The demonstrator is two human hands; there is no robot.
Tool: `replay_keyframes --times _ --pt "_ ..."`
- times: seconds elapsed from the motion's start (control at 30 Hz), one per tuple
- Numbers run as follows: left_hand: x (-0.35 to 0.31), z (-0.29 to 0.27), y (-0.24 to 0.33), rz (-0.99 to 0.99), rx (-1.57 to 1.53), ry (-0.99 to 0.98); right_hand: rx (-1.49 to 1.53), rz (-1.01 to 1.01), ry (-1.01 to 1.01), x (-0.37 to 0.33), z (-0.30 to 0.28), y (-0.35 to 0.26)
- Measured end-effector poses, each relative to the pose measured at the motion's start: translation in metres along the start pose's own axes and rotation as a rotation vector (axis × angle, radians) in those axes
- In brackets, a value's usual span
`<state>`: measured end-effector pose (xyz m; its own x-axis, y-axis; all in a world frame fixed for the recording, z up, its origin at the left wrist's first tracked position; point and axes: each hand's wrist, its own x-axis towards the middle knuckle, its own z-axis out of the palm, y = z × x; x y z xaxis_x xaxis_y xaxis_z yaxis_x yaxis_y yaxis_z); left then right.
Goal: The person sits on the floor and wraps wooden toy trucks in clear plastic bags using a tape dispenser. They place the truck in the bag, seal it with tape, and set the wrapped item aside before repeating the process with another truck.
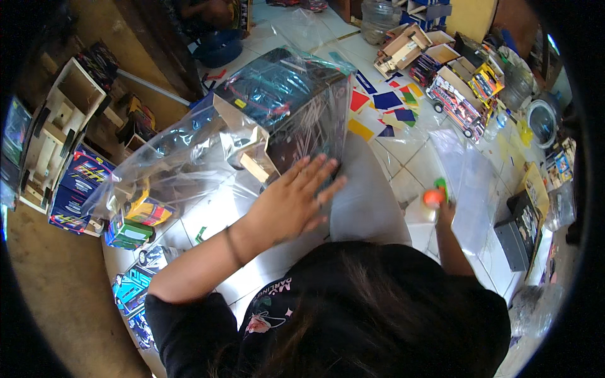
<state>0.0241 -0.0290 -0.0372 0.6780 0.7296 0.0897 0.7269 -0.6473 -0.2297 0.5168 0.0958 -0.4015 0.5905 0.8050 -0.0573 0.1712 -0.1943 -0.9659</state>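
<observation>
A large dark toy truck [268, 88] with a bare wooden edge stands in front of me, loosely covered by a clear plastic wrap [183, 151]. The loose end of the wrap spreads out to the left. My left hand [299, 195] lies against the near side of the wrapped truck, fingers spread and nothing held in them. Off to the right, my right hand [446, 213] is closed around a small orange and green object [433, 197]. Its exact kind is not clear, and my fingers are partly hidden.
Coloured paper or sticker pieces [387, 104] lie scattered on the tiles beyond the truck. Clear plastic sheets [469, 183] are spread at right. More toy trucks [454, 104] stand at the far right, with others [79, 183] along the left wall. A blue basin [217, 48] sits at the back.
</observation>
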Motion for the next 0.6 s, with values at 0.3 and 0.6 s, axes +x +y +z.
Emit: replay_keyframes --times 0.3,0.6 --pt "-0.136 -0.128 -0.094 -0.367 0.630 -0.122 -0.051 -0.864 -0.553 -0.138 0.110 -0.203" --pt "-0.098 -0.189 -0.063 -0.388 0.596 -0.159 0.166 -1.032 -0.989 -0.220 0.237 -0.322"
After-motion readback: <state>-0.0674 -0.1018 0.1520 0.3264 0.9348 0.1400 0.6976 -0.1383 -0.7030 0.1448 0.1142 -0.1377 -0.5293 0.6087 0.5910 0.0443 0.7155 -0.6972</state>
